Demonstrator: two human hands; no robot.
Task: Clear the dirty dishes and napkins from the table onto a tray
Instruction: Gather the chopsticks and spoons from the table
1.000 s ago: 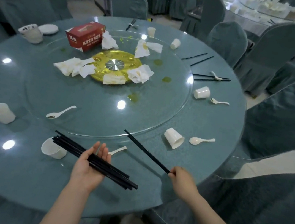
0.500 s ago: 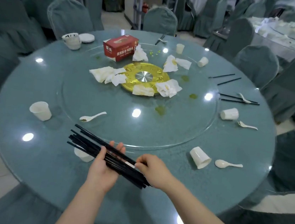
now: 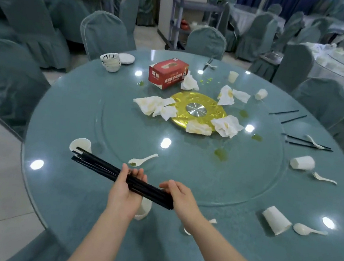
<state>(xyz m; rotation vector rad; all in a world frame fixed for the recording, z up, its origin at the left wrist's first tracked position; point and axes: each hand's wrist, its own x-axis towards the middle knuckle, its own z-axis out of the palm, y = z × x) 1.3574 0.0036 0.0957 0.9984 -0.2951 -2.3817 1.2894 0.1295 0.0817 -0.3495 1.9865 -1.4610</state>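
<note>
A bundle of several black chopsticks (image 3: 97,164) lies across my left hand (image 3: 124,191), whose fingers curl round it above the near edge of the round teal table (image 3: 71,200). My right hand (image 3: 180,198) holds the bundle's right end. A white cup (image 3: 143,208) sits partly hidden under my left hand. Crumpled napkins (image 3: 156,106) ring the gold centre disc (image 3: 197,111) on the glass turntable (image 3: 247,183). White cups (image 3: 276,220), spoons (image 3: 142,160) and loose chopsticks (image 3: 308,142) are scattered around. No tray shows.
A red tissue box (image 3: 168,73) stands on the turntable's far side. Stacked bowls (image 3: 110,61) and a small plate (image 3: 126,58) sit at the far left. Covered chairs (image 3: 105,33) surround the table, and a metal cart (image 3: 193,20) stands beyond it.
My right hand brought a single chopstick over and joined it to the bundle in my left hand. The view has tilted up and shifted left.
</note>
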